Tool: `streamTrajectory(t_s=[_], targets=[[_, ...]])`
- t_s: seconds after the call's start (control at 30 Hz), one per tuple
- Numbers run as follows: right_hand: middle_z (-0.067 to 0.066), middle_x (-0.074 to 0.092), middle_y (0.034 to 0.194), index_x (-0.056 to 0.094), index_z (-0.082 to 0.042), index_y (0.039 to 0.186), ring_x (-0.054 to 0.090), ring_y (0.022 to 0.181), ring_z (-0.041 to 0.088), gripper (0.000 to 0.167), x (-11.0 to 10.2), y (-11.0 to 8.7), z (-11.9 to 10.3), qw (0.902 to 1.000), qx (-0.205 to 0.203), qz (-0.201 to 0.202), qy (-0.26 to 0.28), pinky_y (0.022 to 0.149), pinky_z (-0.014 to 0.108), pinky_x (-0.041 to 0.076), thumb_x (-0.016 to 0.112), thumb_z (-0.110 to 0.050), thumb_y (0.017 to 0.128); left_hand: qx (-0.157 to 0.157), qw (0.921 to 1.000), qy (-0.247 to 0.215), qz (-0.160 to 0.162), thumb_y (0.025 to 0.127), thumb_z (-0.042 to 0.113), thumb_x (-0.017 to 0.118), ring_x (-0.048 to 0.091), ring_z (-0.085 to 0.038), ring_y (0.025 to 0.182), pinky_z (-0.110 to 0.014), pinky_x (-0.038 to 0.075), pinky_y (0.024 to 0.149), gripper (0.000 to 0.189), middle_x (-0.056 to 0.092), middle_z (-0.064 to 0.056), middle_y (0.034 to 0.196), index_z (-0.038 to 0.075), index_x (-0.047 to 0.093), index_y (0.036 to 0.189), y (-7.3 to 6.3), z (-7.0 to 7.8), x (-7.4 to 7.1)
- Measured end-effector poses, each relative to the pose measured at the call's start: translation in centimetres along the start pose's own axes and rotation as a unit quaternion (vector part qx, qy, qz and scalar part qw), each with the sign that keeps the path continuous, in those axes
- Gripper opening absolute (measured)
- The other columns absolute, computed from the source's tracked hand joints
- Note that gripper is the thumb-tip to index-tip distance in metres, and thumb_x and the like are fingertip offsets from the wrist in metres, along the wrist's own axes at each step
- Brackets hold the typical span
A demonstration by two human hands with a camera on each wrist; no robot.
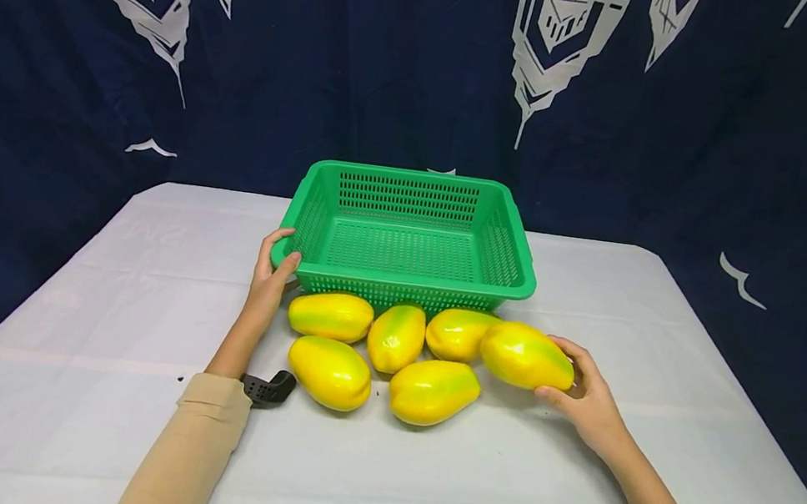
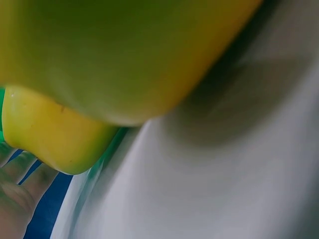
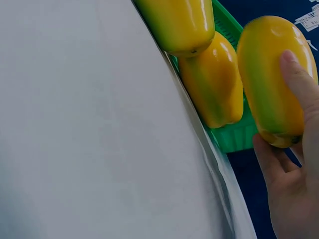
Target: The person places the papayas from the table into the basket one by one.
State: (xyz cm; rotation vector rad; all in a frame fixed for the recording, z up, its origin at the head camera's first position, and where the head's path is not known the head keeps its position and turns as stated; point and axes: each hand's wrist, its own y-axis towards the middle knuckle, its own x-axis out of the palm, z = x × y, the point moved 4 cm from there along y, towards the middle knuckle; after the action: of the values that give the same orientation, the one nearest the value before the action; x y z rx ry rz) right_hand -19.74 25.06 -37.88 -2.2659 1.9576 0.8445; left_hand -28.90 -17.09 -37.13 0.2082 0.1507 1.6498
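Note:
A green plastic basket with perforated sides stands on the table, its inside bare. At its near left corner, my left hand grips the rim, thumb on top. My right hand holds a yellow-green papaya by its right end, and the right wrist view shows the thumb along its side. That papaya overlaps another papaya in the head view. More papayas lie along the basket's front, one at left and one in the middle.
Two papayas lie nearer to me, one on the left and one on the right. A white cloth covers the table. Behind it hangs a dark blue curtain with white drawings.

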Motion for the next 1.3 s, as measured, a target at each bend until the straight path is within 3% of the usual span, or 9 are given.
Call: streamTrajectory(t_s=[0.4, 0.93, 1.2, 1.3], targets=[[-0.017, 0.04, 0.126, 0.035, -0.008, 0.137, 0.045, 0.104, -0.003, 0.061, 0.4, -0.1, -1.2, 0.9961, -0.004, 0.059, 0.065, 0.082, 0.006, 0.043, 0.058, 0.005, 0.083, 0.0, 1.0, -0.003, 0.003, 0.093, 0.023, 0.044, 0.04, -0.023, 0.106, -0.053, 0.038, 0.095, 0.047, 0.03, -0.016, 0.134, 0.017, 0.027, 0.137, 0.0, -0.2, 0.0], [-0.015, 0.036, 0.13, 0.032, -0.014, 0.141, 0.044, 0.107, -0.003, 0.061, 0.5, 0.9, -3.5, 0.9943, 0.001, 0.103, 0.028, 0.081, 0.005, 0.043, 0.057, -0.001, 0.086, 0.009, 1.0, -0.001, -0.002, 0.093, 0.024, 0.044, 0.037, -0.032, 0.114, -0.053, 0.035, 0.098, 0.048, 0.026, -0.015, 0.138, 0.017, 0.027, 0.137, 0.0, 0.0, 0.0], [0.007, 0.034, 0.137, 0.029, -0.016, 0.142, 0.039, 0.112, -0.008, 0.062, 0.5, 2.7, -4.4, 0.9924, -0.001, 0.121, -0.022, 0.086, 0.002, 0.038, 0.058, -0.009, 0.087, 0.016, 0.9999, 0.002, -0.004, 0.093, 0.025, 0.045, 0.036, -0.035, 0.118, -0.051, 0.035, 0.098, 0.048, 0.023, -0.012, 0.142, 0.017, 0.027, 0.136, 0.0, 0.0, 0.1], [0.009, 0.034, 0.136, 0.03, -0.017, 0.142, 0.038, 0.113, -0.007, 0.062, 0.4, 3.4, -4.5, 0.9912, -0.001, 0.127, -0.035, 0.086, 0.002, 0.037, 0.059, -0.013, 0.087, 0.018, 0.9998, -0.001, -0.004, 0.093, 0.025, 0.045, 0.037, -0.034, 0.118, -0.051, 0.035, 0.097, 0.047, 0.022, -0.012, 0.143, 0.017, 0.028, 0.136, 0.0, 0.0, 0.0]])
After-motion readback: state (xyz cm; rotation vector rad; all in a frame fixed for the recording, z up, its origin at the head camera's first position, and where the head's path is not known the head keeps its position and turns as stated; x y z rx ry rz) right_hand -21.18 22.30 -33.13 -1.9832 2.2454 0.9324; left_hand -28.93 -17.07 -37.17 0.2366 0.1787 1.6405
